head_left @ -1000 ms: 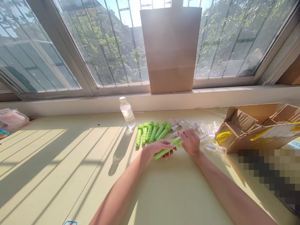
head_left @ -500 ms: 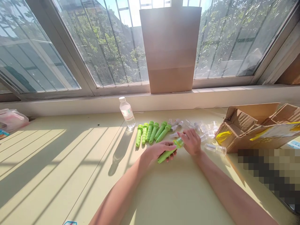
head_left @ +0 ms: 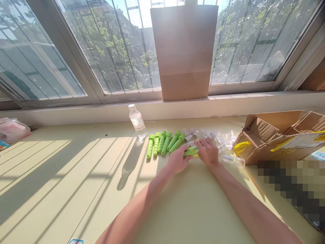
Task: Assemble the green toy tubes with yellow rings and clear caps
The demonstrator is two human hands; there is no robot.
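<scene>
My left hand (head_left: 178,160) grips a green plastic tube (head_left: 190,151) with a ridged collar, its body largely hidden by the fingers. Curled round the tube's other end, where a clear part showed earlier, is my right hand (head_left: 208,151); its fingers cover most of that end. Several similar green tubes (head_left: 150,147) with ridged heads lie side by side on the table, left of my hands. Clear plastic pieces (head_left: 220,137), some with dark striped contents, are scattered behind and right of my right hand. One clear cylinder (head_left: 233,160) rests near the box.
A water bottle (head_left: 137,122) with a white cap stands left of the green tubes. An open cardboard box (head_left: 276,135) sits at the right. A cardboard sheet (head_left: 186,54) leans against the window. A plastic bag (head_left: 14,130) lies at the far left.
My left hand has moved up and right along with the green tube, which now lies closer to level. My right hand stays nearly in place, its fingers curled further over the tube's end.
</scene>
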